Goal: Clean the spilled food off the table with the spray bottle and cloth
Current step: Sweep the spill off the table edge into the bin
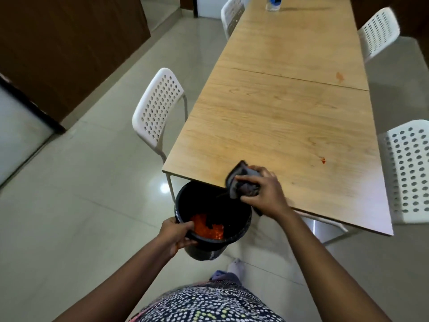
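Observation:
My right hand [262, 194] grips a dark grey cloth [241, 182] at the near edge of the long wooden table [278, 112], just above a black bin [232, 205]. My left hand [176, 233] holds the bin by its near rim, tucked under the table corner. Red spilled food [209, 227] lies inside the bin. A small red smear [322, 160] sits on the table to the right of the cloth, and a fainter orange stain [339, 76] lies farther back. A clear bottle with a blue label [274, 3] stands at the table's far end.
White perforated chairs stand around the table: one at the left [157, 108], one at the near right [408, 168], one at the far right [378, 31], one at the far left [232, 15]. Glossy tiled floor [81, 194] spreads to the left. A brown wall [58, 54] stands beyond it.

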